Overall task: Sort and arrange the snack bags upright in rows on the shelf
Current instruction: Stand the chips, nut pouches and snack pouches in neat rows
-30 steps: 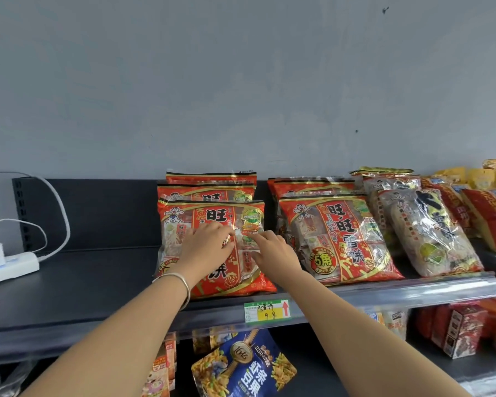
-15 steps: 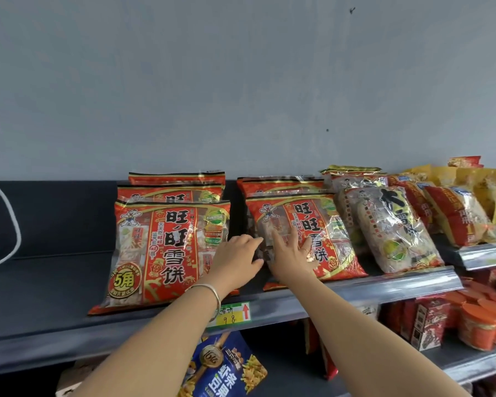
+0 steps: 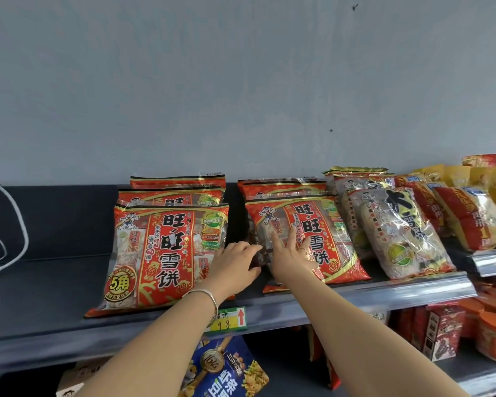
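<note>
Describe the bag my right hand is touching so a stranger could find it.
On the dark upper shelf stand two rows of red snack bags. It is the front bag of the right row, beside the pale clear bags. Unlike the left row's front bag, it sits skewed, with the right hand spread on it.

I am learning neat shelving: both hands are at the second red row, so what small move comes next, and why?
Probably square up the tilted red bag: it leans skewed rightward, unlike the left row's front bag. The right hand lies flat on it; the left hand is at its left edge.
</note>
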`<state>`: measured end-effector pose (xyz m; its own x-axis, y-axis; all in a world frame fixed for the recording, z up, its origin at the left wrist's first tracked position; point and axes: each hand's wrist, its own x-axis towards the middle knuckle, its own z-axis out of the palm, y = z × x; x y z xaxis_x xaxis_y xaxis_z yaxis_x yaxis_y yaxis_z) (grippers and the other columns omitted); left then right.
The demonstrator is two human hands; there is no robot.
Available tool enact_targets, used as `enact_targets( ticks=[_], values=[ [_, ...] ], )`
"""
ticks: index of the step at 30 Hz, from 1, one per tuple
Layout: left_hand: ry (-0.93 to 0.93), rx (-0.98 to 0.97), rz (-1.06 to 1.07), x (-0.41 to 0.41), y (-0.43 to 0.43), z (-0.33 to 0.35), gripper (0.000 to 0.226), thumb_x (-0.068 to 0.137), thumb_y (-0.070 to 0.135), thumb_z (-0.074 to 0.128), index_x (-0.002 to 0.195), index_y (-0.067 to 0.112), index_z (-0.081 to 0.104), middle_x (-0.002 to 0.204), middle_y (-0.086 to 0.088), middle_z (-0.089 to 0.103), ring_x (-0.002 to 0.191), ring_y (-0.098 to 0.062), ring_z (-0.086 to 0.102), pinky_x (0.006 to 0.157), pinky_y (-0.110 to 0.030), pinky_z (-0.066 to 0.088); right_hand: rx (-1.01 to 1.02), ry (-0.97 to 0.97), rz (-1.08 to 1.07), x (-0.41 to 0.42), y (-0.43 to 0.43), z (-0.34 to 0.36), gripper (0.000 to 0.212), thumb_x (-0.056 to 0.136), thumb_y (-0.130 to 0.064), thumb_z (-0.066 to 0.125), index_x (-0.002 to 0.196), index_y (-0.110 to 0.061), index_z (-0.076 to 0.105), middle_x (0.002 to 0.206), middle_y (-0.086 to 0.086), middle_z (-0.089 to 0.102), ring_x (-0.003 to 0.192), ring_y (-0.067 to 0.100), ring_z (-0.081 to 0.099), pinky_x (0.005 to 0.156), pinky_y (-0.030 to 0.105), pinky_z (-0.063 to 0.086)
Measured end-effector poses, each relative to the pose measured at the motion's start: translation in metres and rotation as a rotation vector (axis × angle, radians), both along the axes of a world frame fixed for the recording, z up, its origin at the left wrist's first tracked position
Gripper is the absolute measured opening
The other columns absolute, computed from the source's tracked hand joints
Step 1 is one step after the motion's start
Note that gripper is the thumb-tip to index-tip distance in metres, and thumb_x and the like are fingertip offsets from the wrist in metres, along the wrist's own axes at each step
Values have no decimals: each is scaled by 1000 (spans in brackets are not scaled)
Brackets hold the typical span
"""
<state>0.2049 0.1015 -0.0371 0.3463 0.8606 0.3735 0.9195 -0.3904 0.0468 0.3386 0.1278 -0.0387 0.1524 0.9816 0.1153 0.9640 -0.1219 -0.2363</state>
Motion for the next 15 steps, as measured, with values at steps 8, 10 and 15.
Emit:
enact_targets(
  ticks=[8, 10, 15],
  values=[
    [-6, 18, 16, -8, -7, 10, 53, 96, 40, 44, 145, 30, 28, 147, 3, 36, 137, -19, 30, 108, -39, 27, 58, -3, 26, 5, -3, 5, 79, 96, -33, 49, 152, -38, -6, 161, 5, -19, 146, 41, -13, 111, 67, 11],
    [1, 21, 23, -14, -8, 15, 53, 96, 39, 44, 145, 30, 28, 147, 3, 35, 137, -19, 29, 109, -40, 26, 98, 10, 50, 7, -7, 11, 76, 97, -35, 48, 152, -37, -4, 161, 5, -15, 146, 40, -11, 112, 65, 11],
    [-29, 64, 37, -34, -12, 28, 51, 96, 40, 44, 144, 30, 31, 148, 4, 36, 138, -18, 29, 111, -39, 24, 279, 109, 156, 7, -22, 38, 64, 97, -40, 47, 152, -33, 14, 162, 5, 2, 147, 37, -2, 113, 59, 17]
  ],
)
